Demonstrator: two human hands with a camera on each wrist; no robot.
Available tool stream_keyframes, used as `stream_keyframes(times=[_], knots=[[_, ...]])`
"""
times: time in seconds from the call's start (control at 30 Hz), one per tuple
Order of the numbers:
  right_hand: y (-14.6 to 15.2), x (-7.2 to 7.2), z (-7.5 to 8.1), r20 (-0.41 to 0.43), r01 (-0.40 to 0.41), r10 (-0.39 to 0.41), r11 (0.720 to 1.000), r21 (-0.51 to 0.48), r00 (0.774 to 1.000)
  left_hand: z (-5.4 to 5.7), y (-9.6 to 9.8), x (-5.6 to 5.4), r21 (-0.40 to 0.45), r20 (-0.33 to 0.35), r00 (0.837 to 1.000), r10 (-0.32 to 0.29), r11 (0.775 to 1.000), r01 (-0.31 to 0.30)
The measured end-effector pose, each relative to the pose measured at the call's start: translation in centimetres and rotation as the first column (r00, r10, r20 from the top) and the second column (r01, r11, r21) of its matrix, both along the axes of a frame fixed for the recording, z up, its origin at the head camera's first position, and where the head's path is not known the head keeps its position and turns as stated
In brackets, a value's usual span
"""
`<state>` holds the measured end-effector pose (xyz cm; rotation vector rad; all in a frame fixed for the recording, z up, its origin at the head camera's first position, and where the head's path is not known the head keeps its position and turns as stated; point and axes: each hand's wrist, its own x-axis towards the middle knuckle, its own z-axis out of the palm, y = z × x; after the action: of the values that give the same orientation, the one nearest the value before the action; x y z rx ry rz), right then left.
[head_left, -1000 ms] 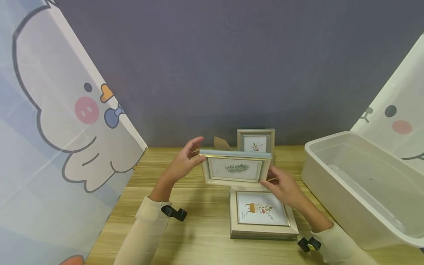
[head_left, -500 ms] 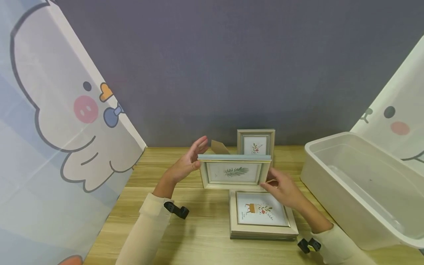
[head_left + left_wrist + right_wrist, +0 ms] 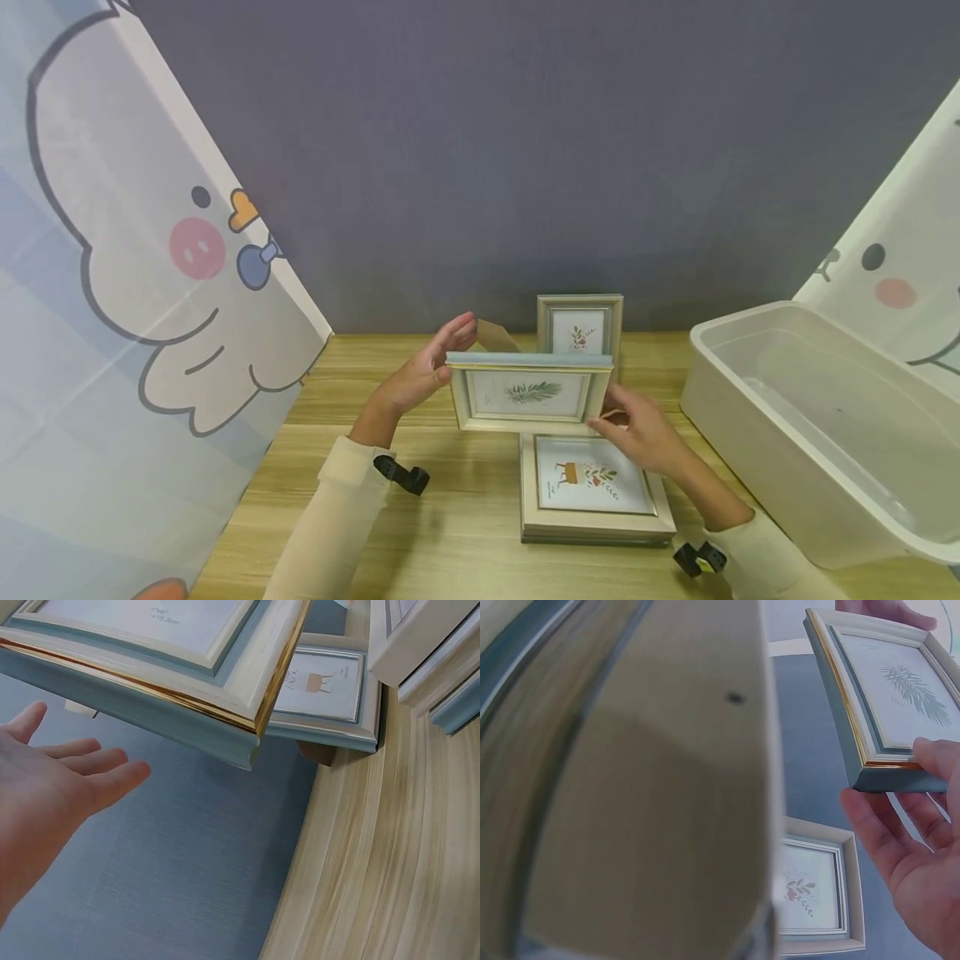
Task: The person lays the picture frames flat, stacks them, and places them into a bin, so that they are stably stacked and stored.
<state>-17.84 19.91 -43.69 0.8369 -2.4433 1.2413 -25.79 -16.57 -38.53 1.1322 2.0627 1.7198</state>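
Observation:
My right hand (image 3: pixel 643 427) grips the right end of a picture frame (image 3: pixel 531 396) with a green leaf print, thumb on its front and fingers behind. This cream, gold and blue-grey frame stands on its long side, leaning slightly. Beside its left end is my left hand (image 3: pixel 418 375), with fingers spread and straight; the left wrist view shows these fingers (image 3: pixel 97 765) apart from the frame. A brown flap (image 3: pixel 497 336) sticks up behind the frame. Under my right hand lies a stack of frames (image 3: pixel 596 475), its top print showing a plant stand and flowers.
Another frame (image 3: pixel 580 327) with a flower print stands upright at the back, against the dark grey wall (image 3: pixel 525 167). To the right is a deep white plastic bin (image 3: pixel 757 433). Cartoon-printed cloth (image 3: pixel 135 333) hangs at the left. All stands on a wood-grain table (image 3: pixel 450 542).
The leaf-print frame has come slightly lower and nearer to me, its lower edge now overlapping the stack. My left hand has shifted slightly right; the right hand keeps its grip.

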Motion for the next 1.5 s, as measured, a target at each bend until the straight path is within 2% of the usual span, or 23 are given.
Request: stream_keyframes(times=[0.27, 0.63, 0.97, 1.27, 1.5], knots=[[0.1, 0.2, 0.0, 0.029, 0.016, -0.016, 1.000, 0.008, 0.999, -0.3, 0.1, -0.2, -0.009, 0.022, 1.000, -0.018, 1.000, 0.018], [0.2, 0.2, 0.0, 0.044, 0.030, -0.030, 0.999, 0.020, 0.999, -0.1, 0.3, 0.0, 0.037, -0.035, 0.999, 0.019, 0.999, -0.017], [0.3, 0.0, -0.2, 0.044, 0.017, -0.017, 1.000, -0.003, 0.999, 0.2, 0.5, 0.2, 0.016, -0.055, 0.991, 0.118, 0.993, -0.118], [0.5, 0.2, -0.2, 0.057, 0.031, -0.030, 1.000, -0.004, 0.998, 0.4, 0.8, 0.6, 0.055, -0.042, 0.982, 0.185, 0.982, -0.183], [0.5, 0.2, -0.3, 0.052, 0.031, -0.030, 0.999, -0.012, 0.998, 0.6, 1.3, 1.0, 0.117, -0.010, 0.977, 0.213, 0.971, -0.210]])
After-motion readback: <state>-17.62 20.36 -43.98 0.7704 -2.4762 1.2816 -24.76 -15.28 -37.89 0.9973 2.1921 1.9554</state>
